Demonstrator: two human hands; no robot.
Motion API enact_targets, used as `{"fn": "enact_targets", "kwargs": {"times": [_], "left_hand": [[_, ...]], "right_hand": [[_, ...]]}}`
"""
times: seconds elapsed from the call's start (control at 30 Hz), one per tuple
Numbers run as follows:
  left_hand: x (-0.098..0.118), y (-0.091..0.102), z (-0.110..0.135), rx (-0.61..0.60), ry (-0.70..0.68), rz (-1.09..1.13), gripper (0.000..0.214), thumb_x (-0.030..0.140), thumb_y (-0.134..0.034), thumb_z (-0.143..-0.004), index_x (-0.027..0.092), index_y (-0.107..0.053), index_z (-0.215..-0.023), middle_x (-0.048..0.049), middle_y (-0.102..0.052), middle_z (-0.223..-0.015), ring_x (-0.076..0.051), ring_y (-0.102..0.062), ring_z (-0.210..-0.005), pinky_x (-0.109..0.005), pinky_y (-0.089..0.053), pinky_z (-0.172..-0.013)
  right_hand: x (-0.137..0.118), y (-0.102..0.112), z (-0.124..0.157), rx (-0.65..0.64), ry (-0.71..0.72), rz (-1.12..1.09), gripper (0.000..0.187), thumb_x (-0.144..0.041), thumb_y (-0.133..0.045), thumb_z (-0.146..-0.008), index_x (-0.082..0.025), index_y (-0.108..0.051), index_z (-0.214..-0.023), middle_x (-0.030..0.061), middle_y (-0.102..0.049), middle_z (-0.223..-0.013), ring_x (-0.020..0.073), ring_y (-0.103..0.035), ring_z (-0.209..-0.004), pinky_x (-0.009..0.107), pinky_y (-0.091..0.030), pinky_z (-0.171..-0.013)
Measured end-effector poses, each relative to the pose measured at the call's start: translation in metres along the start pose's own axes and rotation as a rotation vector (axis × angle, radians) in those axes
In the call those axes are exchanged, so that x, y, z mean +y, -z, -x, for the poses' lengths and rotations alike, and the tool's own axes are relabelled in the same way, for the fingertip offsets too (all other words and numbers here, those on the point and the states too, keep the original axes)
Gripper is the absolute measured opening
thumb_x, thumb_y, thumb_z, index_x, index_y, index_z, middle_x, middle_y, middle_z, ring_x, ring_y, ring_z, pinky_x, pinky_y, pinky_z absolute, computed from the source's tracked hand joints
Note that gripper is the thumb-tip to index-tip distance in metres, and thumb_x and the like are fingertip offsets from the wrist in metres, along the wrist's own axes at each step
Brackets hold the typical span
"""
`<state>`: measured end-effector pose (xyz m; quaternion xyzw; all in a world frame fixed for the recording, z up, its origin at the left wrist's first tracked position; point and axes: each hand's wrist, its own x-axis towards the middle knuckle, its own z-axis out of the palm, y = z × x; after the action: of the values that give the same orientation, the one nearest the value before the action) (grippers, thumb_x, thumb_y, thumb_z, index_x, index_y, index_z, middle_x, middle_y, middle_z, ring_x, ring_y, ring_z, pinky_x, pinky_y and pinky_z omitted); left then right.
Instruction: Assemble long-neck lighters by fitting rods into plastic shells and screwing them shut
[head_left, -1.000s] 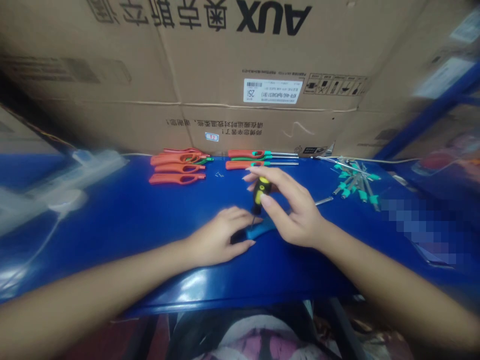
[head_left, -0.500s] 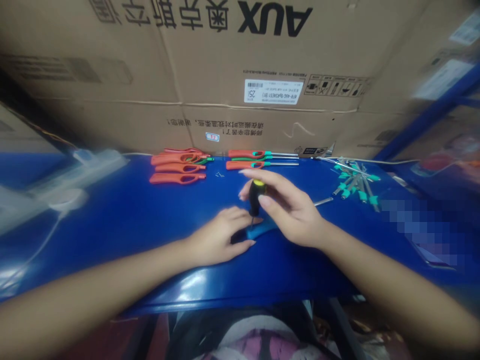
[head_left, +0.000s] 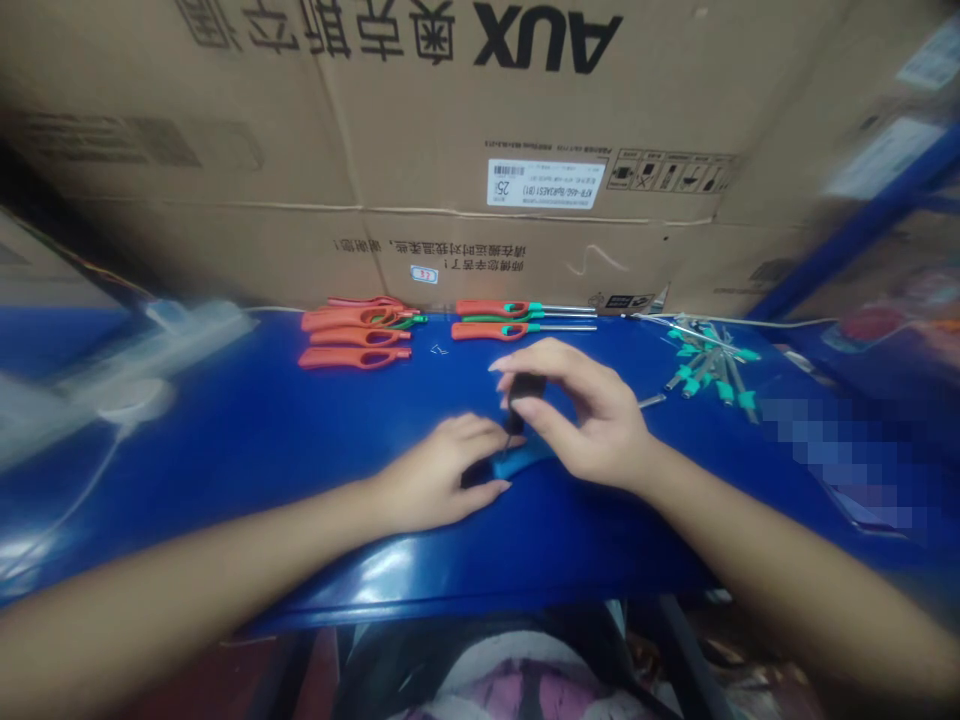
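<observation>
My right hand point(head_left: 581, 410) is closed around the black handle of a screwdriver point(head_left: 525, 393). Its thin shaft points down, tip at a blue lighter handle point(head_left: 519, 460) lying on the table. From the other side, my left hand point(head_left: 450, 470) grips the end of that blue handle between thumb and fingers. Much of the blue piece is hidden beneath my right hand. A short metal tube point(head_left: 652, 401) shows just past the right hand; whether it joins the blue piece I cannot tell.
Several orange lighter handles point(head_left: 356, 357) lie at the back left, near tiny screws point(head_left: 439, 350). Orange lighters with metal tubes point(head_left: 491, 330) lie behind my hands. Loose tubes with teal ends point(head_left: 724, 370) are piled right. A cardboard sheet point(head_left: 420, 120) stands behind the blue table point(head_left: 247, 440); a power strip point(head_left: 202, 335) sits left.
My right hand has shifted slightly right, and the screwdriver's top now leans right, with its yellow end hidden by the fingers. My left hand and the blue handle have stayed put.
</observation>
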<state>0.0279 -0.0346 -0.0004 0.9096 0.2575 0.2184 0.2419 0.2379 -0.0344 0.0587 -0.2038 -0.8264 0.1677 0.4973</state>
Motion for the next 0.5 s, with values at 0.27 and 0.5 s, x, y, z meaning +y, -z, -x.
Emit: {"fn": "enact_targets", "kwargs": {"times": [0.27,0.5], "left_hand": [[-0.0022,-0.0017,0.0012,0.011,-0.006,0.002,0.04,0.03,-0.065,-0.094,0.023,-0.061,-0.133,-0.011,-0.062,-0.132,-0.029,-0.055,-0.125,-0.049,-0.042,-0.111],[-0.0006,-0.0023,0.0017,0.019,0.016,-0.02,0.032,0.032,-0.065,-0.093,0.019,-0.063,-0.123,-0.0109,-0.066,-0.121,-0.028,-0.06,-0.115,-0.047,-0.047,-0.103]], "right_hand": [[-0.0074,0.0009,-0.0015,-0.157,-0.018,-0.009,0.045,-0.017,-0.042,-0.102,-0.021,-0.045,-0.147,0.0116,-0.065,-0.125,0.0196,-0.064,-0.107,0.041,-0.056,-0.094],[0.0002,0.0003,0.0009,-0.01,0.2,0.238,0.028,-0.022,-0.069,-0.091,-0.02,-0.064,-0.119,0.0035,-0.065,-0.086,0.0171,-0.061,-0.078,0.032,-0.056,-0.072]]}}
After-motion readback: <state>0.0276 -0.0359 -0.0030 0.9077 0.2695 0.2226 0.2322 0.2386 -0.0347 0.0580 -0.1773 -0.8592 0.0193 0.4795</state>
